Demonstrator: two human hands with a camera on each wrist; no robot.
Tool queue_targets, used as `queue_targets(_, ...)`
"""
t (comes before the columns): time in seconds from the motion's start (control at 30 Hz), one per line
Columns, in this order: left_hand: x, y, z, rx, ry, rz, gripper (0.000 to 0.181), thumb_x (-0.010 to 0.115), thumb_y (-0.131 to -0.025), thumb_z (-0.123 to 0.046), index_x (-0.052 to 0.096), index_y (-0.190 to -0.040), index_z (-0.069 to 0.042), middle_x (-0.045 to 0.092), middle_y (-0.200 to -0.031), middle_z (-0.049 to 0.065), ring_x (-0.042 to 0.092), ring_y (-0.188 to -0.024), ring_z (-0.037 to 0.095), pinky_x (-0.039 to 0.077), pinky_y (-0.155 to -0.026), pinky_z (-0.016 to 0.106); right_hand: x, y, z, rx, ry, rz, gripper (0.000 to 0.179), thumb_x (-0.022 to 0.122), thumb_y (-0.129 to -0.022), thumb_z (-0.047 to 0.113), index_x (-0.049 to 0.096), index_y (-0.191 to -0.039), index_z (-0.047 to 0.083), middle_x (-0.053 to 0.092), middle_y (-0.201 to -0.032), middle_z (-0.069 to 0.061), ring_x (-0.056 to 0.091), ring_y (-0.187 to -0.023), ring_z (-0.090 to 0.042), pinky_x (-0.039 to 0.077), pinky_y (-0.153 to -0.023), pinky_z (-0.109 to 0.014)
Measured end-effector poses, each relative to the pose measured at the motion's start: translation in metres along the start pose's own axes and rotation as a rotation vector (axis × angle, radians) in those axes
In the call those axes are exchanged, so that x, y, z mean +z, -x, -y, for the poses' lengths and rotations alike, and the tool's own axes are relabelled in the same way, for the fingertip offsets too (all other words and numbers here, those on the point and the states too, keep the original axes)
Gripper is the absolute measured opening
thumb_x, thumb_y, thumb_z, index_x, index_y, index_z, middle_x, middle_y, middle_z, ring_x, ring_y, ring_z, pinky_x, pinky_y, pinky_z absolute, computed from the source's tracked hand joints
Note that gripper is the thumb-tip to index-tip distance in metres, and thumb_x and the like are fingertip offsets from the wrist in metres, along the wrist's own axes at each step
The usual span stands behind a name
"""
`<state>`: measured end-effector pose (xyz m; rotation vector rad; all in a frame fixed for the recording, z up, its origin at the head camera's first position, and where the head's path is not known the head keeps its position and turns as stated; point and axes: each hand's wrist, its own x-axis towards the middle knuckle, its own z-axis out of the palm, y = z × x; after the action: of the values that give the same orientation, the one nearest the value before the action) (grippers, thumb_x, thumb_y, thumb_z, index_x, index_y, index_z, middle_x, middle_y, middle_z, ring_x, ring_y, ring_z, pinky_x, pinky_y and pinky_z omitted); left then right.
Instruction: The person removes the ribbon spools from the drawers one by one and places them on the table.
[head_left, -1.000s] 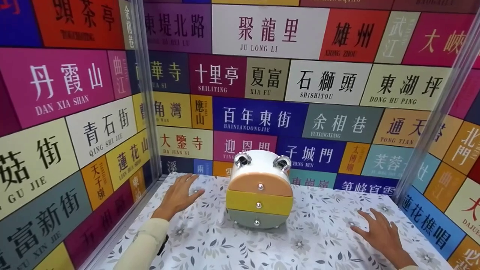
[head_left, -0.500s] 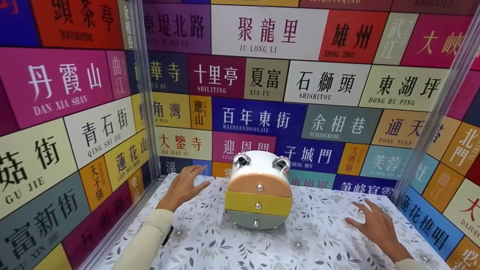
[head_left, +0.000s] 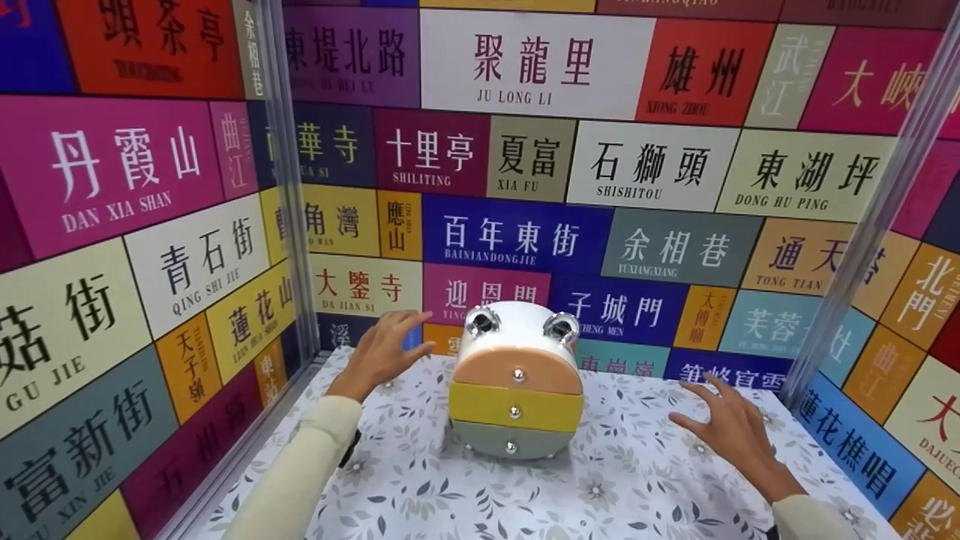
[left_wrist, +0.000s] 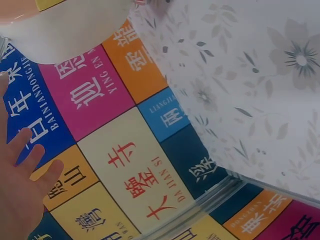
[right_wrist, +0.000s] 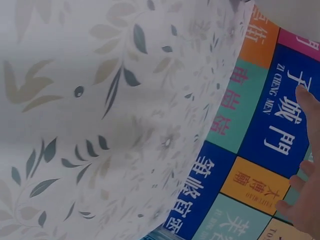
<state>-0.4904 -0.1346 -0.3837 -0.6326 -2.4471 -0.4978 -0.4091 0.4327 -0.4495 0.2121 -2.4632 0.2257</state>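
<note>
A small rounded drawer box (head_left: pixel 516 382) stands mid-table, white-bodied with two silver-rimmed frog-like eyes on top. Its front has an orange, a yellow and a grey-green drawer, each with a silver knob, all closed. My left hand (head_left: pixel 382 352) hovers left of the box, fingers spread and holding nothing. To the right, farther from the box, my right hand (head_left: pixel 726 424) is raised above the cloth with its fingers apart. In the left wrist view, part of the white box side (left_wrist: pixel 75 35) shows at the top, apart from the left hand (left_wrist: pixel 22 185). Neither hand touches the box.
The table (head_left: pixel 600 495) has a white leaf-and-flower cloth. Colourful sign-printed panels (head_left: pixel 517 232) close it in at the back and both sides, with clear corner posts (head_left: pixel 296 225) at the left and right.
Both hands have risen and moved inward, nearer the box on either side. The box stays in place with its drawers closed.
</note>
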Motion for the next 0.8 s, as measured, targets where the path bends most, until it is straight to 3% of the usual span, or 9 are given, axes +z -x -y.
queue_targets(0.07, -0.001, -0.004, -0.004, 0.006, 0.022, -0.004, 0.06, 0.062, -0.087, -0.053, 0.044, -0.142, -0.035, 0.051, -0.138, 0.0, 0.045, -0.127, 0.022, 0.042, -0.101, 0.044, 0.001, -0.004, 0.007, -0.007, -0.016, -0.009, 0.064, 0.08, -0.073, 0.048, 0.062, -0.128, 0.019, 0.047, -0.138, -0.024, 0.049, -0.114, -0.051, 0.044, -0.079, -0.065)
queue_targets(0.23, -0.004, -0.015, -0.012, 0.021, 0.039, -0.003, 0.061, 0.062, -0.087, -0.054, 0.044, -0.143, -0.036, 0.05, -0.139, 0.0, 0.044, -0.128, 0.021, 0.043, -0.1, 0.043, 0.004, -0.013, 0.024, -0.059, -0.078, -0.04, 0.063, 0.082, -0.071, 0.046, 0.063, -0.126, 0.022, 0.048, -0.139, -0.018, 0.047, -0.12, -0.047, 0.036, -0.09, -0.069)
queue_targets(0.5, -0.006, -0.034, -0.024, 0.048, 0.049, -0.002, 0.06, 0.064, -0.087, -0.051, 0.048, -0.14, -0.029, 0.05, -0.139, 0.001, 0.044, -0.129, 0.022, 0.038, -0.105, 0.044, 0.007, -0.026, 0.046, -0.161, -0.117, -0.088, 0.059, 0.083, -0.071, 0.043, 0.063, -0.126, 0.029, 0.049, -0.139, -0.013, 0.05, -0.12, -0.04, 0.039, -0.091, -0.066)
queue_targets(0.8, -0.003, -0.055, -0.041, 0.116, 0.026, -0.014, 0.057, 0.069, -0.085, -0.045, 0.052, -0.137, -0.029, 0.055, -0.134, 0.0, 0.046, -0.125, 0.02, 0.041, -0.102, 0.04, 0.004, -0.039, 0.072, -0.201, -0.163, -0.102, 0.058, 0.082, -0.071, 0.044, 0.064, -0.125, 0.031, 0.049, -0.14, -0.008, 0.047, -0.124, -0.036, 0.034, -0.095, -0.066)
